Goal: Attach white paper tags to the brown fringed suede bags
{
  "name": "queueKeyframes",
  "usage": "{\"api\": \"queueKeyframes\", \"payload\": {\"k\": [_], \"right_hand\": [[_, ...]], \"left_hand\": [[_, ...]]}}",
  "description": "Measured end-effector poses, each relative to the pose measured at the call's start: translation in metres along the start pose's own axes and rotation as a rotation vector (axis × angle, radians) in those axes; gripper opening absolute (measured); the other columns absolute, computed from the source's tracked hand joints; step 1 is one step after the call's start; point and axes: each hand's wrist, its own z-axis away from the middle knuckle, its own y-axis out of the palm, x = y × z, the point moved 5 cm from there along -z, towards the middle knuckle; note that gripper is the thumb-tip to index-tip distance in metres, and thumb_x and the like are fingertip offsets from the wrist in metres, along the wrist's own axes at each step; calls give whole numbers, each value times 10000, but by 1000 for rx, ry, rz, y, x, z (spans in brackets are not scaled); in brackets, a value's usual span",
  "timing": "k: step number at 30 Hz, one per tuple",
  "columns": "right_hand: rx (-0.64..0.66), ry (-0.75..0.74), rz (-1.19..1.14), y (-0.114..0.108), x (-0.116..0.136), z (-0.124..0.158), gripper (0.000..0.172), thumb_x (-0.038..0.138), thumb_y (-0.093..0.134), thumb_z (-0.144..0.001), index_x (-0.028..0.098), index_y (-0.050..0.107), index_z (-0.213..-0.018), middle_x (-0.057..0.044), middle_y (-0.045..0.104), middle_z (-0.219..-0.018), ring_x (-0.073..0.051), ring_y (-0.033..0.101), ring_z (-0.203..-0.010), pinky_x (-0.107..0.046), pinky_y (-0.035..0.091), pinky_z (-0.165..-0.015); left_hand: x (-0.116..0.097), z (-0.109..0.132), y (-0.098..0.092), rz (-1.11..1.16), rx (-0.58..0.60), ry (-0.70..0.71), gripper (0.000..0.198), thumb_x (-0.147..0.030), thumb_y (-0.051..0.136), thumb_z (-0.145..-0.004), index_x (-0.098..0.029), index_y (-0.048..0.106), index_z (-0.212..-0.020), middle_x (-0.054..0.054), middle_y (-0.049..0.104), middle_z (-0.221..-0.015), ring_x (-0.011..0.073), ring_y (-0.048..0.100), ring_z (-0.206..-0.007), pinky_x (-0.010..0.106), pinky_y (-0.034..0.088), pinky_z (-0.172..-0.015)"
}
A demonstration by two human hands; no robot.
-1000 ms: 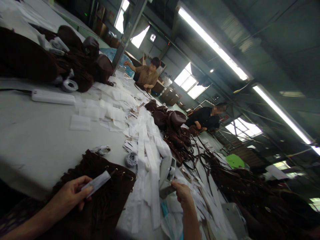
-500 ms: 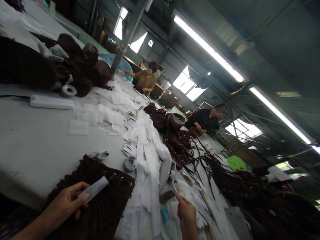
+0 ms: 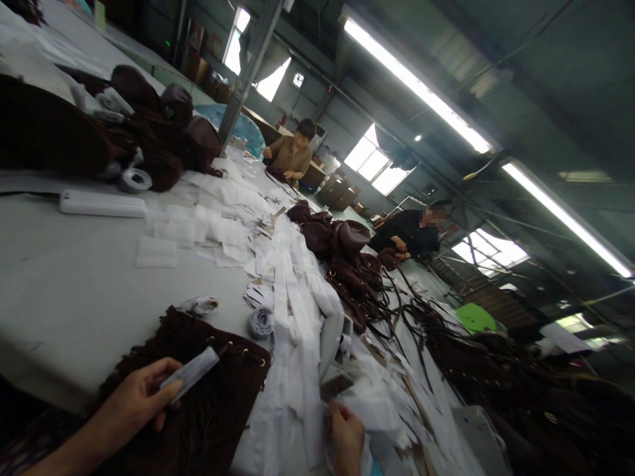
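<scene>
My left hand (image 3: 151,396) pinches a folded strip of whitish translucent wrapping (image 3: 192,375) between thumb and fingers. It holds this strip over a dark brown fringed bag (image 3: 233,390) with gold eyelets along its top edge, lying at the table's near side. My right hand (image 3: 347,433) is low in the white strips, just in front of a grey tape dispenser (image 3: 333,354). Its fingers are pressed together; whatever lies between them is too small or hidden to name. A coiled white roll (image 3: 261,321) sits beyond the bag.
White paper strips (image 3: 292,311) cover the table's middle. Brown bags with straps (image 3: 347,264) are heaped behind them, with more brown bags (image 3: 163,132) at the far left. A white power strip (image 3: 102,203) lies on the left. Two people (image 3: 290,155) work across the table.
My right hand has come down and left from the tape dispenser, toward me. My left hand keeps its grip on the folded strip, almost unmoved. The view has shifted slightly.
</scene>
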Motion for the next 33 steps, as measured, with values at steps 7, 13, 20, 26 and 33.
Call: {"api": "queueKeyframes", "payload": {"k": [7,13,20,26,33], "right_hand": [[294,-5,-111,64,33,63,495,640,652,-571,166,654,-716,13,544,-498,-113,430,-414,-232,333,-387],[757,-197,-234,142,133,150,385,561,610,-744,177,620,-732,41,504,-544,-88,407,-452,-199,333,-413],[835,-330,-190,190,162,179,327,452,605,-779,147,661,-676,-7,612,-604,-119,508,-551,-197,392,-476],[793,-218,-106,199,152,174,328,440,623,-743,138,666,-622,12,557,-494,-90,431,-415,-196,292,-373],[846,-77,-84,209,131,169,440,537,622,-723,156,549,-516,47,444,-393,-61,357,-315,-188,229,-313]], "left_hand": [[-29,7,0,-55,20,75,266,-408,583,-774,-170,567,-891,-46,575,-625,99,512,-416,202,401,-421],[-35,9,0,-59,-6,98,234,-383,561,-792,-164,567,-873,-36,565,-642,98,515,-431,193,399,-416],[-35,12,-1,-80,-30,161,277,-433,562,-807,-164,599,-864,-23,579,-632,120,528,-509,201,417,-479],[-33,12,-2,-167,-66,201,214,-363,524,-827,-169,609,-863,-28,562,-603,125,506,-519,202,382,-477],[-37,16,0,-244,-70,273,119,-256,511,-815,-186,599,-851,-20,587,-651,136,529,-583,214,379,-535]]}}
